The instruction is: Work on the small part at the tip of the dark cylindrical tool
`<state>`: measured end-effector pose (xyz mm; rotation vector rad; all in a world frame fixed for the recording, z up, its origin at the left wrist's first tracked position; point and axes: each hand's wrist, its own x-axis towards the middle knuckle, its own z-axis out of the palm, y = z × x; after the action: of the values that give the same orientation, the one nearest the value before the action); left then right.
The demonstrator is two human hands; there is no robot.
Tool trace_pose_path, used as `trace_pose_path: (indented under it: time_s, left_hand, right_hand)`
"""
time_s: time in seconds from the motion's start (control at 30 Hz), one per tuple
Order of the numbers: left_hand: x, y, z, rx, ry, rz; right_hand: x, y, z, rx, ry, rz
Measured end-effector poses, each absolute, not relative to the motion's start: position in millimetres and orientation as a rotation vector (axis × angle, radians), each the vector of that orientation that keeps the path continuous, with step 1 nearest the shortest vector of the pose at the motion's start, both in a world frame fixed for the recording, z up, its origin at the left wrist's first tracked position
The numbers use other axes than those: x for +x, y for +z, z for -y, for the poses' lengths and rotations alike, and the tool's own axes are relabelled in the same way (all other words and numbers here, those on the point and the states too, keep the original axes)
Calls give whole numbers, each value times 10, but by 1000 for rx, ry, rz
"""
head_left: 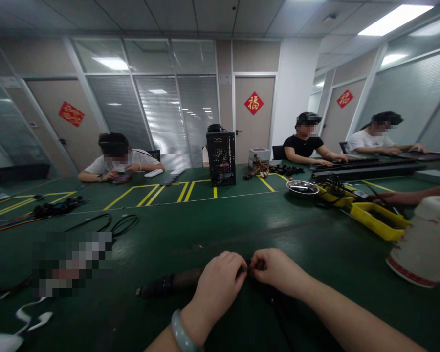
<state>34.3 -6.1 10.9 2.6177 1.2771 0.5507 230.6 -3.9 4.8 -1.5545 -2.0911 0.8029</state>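
Close in front of me, my left hand (pixel 222 281) and my right hand (pixel 276 271) meet, fingertips almost touching. Each is pinched closed, and whatever sits between the fingers is too small or hidden to name. Under and beside my left wrist lies a dark, long cylindrical tool (pixel 168 284), like an electric screwdriver, with its tip pointing left. Part of it is covered by my left hand. A dark cord (pixel 278 313) runs along the green table (pixel 161 234) below my right hand.
A black computer case (pixel 222 159) stands across the table. To the right are a metal bowl (pixel 302 187), a yellow bin (pixel 379 221) and a white cylindrical container (pixel 423 244). A blurred-out item (pixel 75 264) and black cable (pixel 126 225) lie left. Several people sit opposite; another person's arm (pixel 421 195) reaches in from the right.
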Motion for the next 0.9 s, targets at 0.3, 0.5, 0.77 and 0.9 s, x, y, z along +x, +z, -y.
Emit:
trace_pose_path:
  time_s: [0.3, 0.5, 0.77, 0.9]
  left_hand:
    - [329, 89, 58, 2596, 632, -1240]
    - [332, 83, 54, 2597, 636, -1233]
    - [331, 84, 43, 2608, 636, -1198]
    - [342, 72, 40, 2588, 626, -1270]
  right_hand:
    - [2311, 111, 61, -1577, 789, 2121]
    - [2316, 75, 43, -1574, 760, 2122]
    - [2312, 56, 36, -1575, 780, 2111]
    - [2313, 35, 31, -1561, 780, 2115]
